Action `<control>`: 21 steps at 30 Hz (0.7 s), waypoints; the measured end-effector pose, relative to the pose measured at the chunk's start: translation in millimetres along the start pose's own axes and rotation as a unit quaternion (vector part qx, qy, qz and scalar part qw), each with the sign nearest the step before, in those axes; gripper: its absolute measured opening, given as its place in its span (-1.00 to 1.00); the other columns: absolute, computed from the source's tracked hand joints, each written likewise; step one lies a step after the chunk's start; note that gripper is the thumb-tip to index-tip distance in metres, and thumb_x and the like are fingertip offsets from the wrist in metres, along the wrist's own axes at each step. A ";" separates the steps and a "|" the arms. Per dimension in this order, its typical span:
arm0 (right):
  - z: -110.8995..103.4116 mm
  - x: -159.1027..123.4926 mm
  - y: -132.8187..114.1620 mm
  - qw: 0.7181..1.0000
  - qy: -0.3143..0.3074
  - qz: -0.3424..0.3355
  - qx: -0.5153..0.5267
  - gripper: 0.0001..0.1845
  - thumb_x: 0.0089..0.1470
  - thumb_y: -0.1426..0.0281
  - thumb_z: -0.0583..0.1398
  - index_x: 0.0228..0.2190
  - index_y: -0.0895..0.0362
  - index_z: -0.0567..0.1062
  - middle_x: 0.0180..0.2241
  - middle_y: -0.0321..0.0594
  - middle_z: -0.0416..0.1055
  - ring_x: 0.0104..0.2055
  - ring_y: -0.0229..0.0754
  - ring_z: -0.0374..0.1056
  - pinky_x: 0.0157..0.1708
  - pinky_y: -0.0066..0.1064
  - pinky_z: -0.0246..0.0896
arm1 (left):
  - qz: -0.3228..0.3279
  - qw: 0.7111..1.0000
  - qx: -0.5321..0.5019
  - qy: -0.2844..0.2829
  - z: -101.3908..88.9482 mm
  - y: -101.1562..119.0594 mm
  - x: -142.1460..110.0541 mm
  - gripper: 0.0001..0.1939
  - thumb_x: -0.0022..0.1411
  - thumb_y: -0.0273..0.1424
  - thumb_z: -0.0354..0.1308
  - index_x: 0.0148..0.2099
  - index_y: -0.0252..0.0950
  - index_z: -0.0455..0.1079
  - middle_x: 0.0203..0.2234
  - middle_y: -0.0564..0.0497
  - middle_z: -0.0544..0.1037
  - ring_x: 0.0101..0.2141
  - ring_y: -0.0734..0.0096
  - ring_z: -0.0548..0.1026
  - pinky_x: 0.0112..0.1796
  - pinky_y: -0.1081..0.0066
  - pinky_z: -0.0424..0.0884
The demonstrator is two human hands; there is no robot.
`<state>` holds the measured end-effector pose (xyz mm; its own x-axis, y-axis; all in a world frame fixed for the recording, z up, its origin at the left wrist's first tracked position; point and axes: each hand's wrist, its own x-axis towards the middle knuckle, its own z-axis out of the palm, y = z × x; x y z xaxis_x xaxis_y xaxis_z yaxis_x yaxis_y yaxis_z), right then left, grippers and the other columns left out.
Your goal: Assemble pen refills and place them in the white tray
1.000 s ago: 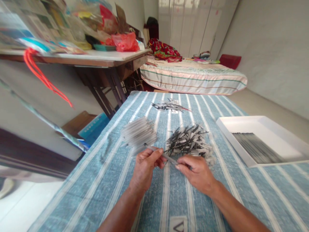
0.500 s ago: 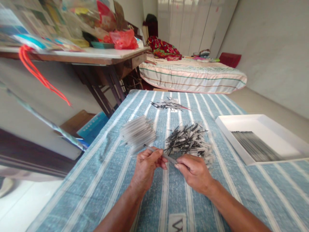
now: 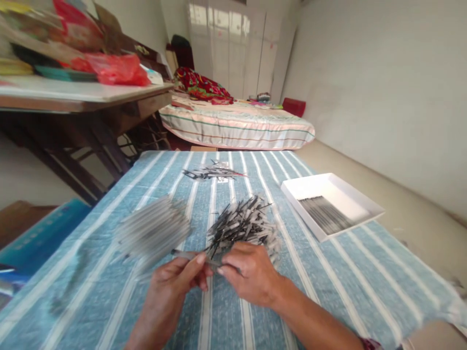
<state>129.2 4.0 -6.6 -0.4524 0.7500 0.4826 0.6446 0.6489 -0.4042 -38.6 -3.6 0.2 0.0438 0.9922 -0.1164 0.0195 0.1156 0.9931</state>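
A slim grey pen with a dark end is held between my two hands, low over the cloth. My left hand pinches it along its barrel between thumb and fingers. The fingers of my right hand are closed at its other end, partly hiding it. Just beyond my right hand lies a loose heap of small black and clear pen parts, probably caps. To the left, a stack of grey pen barrels lies side by side, blurred.
A white open box at the right holds a row of grey pens. Farther back lies a small pile of thin dark pieces. Blue striped cloth covers the table. A side table with bags stands left, a bed behind.
The view has swung right, so the table and its things appear farther left. Both hands still hold the pen, and my right fingers now cover more of its end.
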 end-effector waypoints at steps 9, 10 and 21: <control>-106.4 -26.9 117.7 0.906 0.069 0.361 -0.208 -0.76 0.03 0.27 0.11 -0.49 0.05 0.55 -0.46 -0.25 0.49 -0.42 -0.21 0.35 -0.48 -0.46 0.06 | 0.017 0.971 0.203 0.123 -7.5 6.0 3.4 -0.70 -0.07 -0.10 0.18 -0.51 -0.24 0.44 -0.76 0.14 0.37 -0.57 0.35 0.35 -0.47 0.45 0.20; -118.5 -35.4 134.3 0.879 0.047 0.410 -0.240 -0.75 0.02 0.25 0.10 -0.47 0.03 0.56 -0.43 -0.23 0.50 -0.39 -0.18 0.37 -0.50 -0.45 0.04 | 0.017 0.970 0.208 0.128 -6.8 5.0 3.7 -0.70 -0.07 -0.10 0.18 -0.50 -0.24 0.44 -0.76 0.14 0.37 -0.58 0.36 0.35 -0.49 0.45 0.19; -154.2 -88.9 201.0 0.813 -0.059 0.523 -0.250 -0.73 -0.03 0.25 0.11 -0.43 0.06 0.59 -0.42 -0.17 0.52 -0.34 -0.12 0.39 -0.50 -0.45 0.08 | 0.027 0.953 0.265 0.147 -4.8 0.1 5.4 -0.80 -0.08 -0.16 0.17 -0.46 -0.17 0.46 -0.70 0.18 0.46 -0.56 0.30 0.42 -0.44 0.46 0.25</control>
<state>394.0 47.9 -10.9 0.4667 0.8844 -0.0109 0.8715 -0.4619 -0.1645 -43.2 2.0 -0.2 -0.2209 0.9751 0.0207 0.5296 0.1021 0.8421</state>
